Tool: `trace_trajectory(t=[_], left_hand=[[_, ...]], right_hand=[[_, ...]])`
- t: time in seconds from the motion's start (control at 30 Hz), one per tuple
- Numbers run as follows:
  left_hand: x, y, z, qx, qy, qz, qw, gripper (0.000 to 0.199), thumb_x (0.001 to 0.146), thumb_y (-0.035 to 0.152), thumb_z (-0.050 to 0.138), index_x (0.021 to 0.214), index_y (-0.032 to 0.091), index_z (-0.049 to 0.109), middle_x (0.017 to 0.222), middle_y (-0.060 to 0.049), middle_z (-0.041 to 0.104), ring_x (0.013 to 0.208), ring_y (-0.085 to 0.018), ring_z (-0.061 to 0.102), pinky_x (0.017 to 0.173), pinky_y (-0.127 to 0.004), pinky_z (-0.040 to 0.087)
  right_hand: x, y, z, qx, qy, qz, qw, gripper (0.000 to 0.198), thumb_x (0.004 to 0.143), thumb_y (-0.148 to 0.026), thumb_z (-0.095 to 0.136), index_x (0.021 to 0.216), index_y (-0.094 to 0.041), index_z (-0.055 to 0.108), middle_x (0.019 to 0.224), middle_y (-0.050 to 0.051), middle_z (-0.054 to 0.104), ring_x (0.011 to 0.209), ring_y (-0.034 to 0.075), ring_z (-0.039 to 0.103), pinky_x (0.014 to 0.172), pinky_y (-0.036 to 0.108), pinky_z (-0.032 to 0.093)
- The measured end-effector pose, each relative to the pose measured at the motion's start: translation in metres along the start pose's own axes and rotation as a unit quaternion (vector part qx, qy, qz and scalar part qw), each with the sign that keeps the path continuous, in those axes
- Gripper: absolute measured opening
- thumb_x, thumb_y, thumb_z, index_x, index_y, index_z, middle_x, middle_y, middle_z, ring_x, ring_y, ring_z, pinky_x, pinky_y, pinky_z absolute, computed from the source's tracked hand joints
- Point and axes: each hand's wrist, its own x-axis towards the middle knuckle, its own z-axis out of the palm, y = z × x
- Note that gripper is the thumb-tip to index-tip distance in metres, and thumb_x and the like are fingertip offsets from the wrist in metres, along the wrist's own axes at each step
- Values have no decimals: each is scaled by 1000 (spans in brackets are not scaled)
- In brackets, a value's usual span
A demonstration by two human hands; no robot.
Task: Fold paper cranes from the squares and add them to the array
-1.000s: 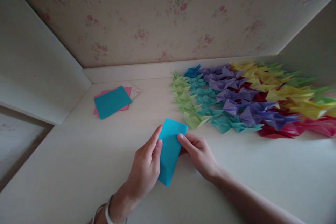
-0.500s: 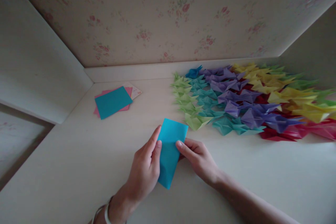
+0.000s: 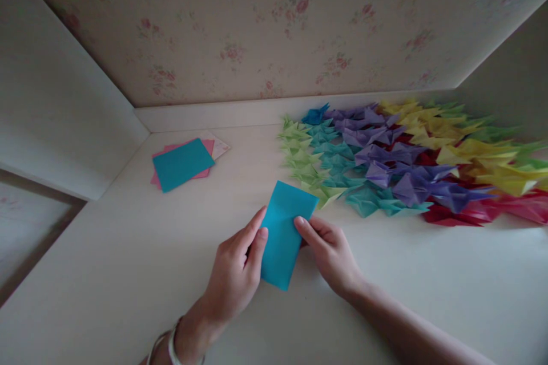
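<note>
Between my two hands a bright blue rectangle of origami paper [image 3: 283,242] is held tilted above the white tabletop. My left hand [image 3: 240,262] grips its left edge, thumb on the front and fingers mostly behind. On the opposite edge, my right hand [image 3: 327,251] pinches the paper with the thumb on top, the fingers partly hidden beneath. The sheet's top right corner overlaps the nearest light green paper crane [image 3: 327,194] in view.
At the left back lies a stack of blue paper [image 3: 183,165] over pink sheets [image 3: 171,147]. Rows of folded cranes, among them purple [image 3: 413,188], yellow [image 3: 475,157] and red [image 3: 456,217], cover the right back. A white cabinet side [image 3: 64,97] rises at left.
Both hands have shifted slightly; the blue paper has moved up and to the right, and its lower end now looks squarer. The right hand has moved right with it.
</note>
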Motion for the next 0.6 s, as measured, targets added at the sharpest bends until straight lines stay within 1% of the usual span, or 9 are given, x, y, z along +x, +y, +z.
trace_trajectory(t=[0.1,0.17,0.23,0.37,0.47,0.53,0.6], left_hand=[[0,0,0,4,-9,2,1000,36,99,23,51,132,14,62,125,-12,72,106,-21,72,86,-25,58],[0,1,0,3,-17,3,1000,36,99,23,52,132,13,62,123,-12,73,103,-21,73,84,-24,59],[-1,1,0,-1,-19,10,1000,36,98,22,53,132,13,62,122,-12,73,101,-20,74,83,-23,59],[-1,1,-1,-2,1,32,999,33,98,18,53,129,11,64,118,-14,75,95,-18,75,81,-22,58],[0,1,-2,3,17,48,999,33,98,17,53,127,9,65,119,-17,74,94,-19,76,77,-21,58],[0,1,-2,4,20,53,998,33,97,16,53,127,8,64,119,-18,73,95,-19,75,77,-21,58],[0,2,-2,1,20,57,998,33,97,15,54,128,9,64,118,-17,74,95,-18,75,78,-20,57]], right_hand=[[3,2,-1,22,30,1,999,46,83,-59,66,67,-17,58,62,-1,53,60,15,52,57,26,47],[4,2,-1,37,58,2,998,46,82,-59,67,67,-17,57,62,-2,52,60,14,51,56,25,47],[5,1,0,51,70,5,996,46,81,-60,68,66,-18,56,61,-2,51,59,14,49,55,25,47],[3,-2,2,60,23,27,998,46,81,-61,67,72,-16,62,65,0,58,62,15,54,58,26,50],[1,-4,4,57,-15,51,997,48,81,-62,66,71,-16,63,66,2,62,63,17,58,63,29,53],[-1,-5,5,52,-20,57,997,50,80,-64,65,67,-15,62,64,3,62,62,17,58,63,30,53],[-1,-4,5,38,-9,55,998,52,79,-66,66,65,-16,61,62,3,60,60,17,58,61,30,53]])
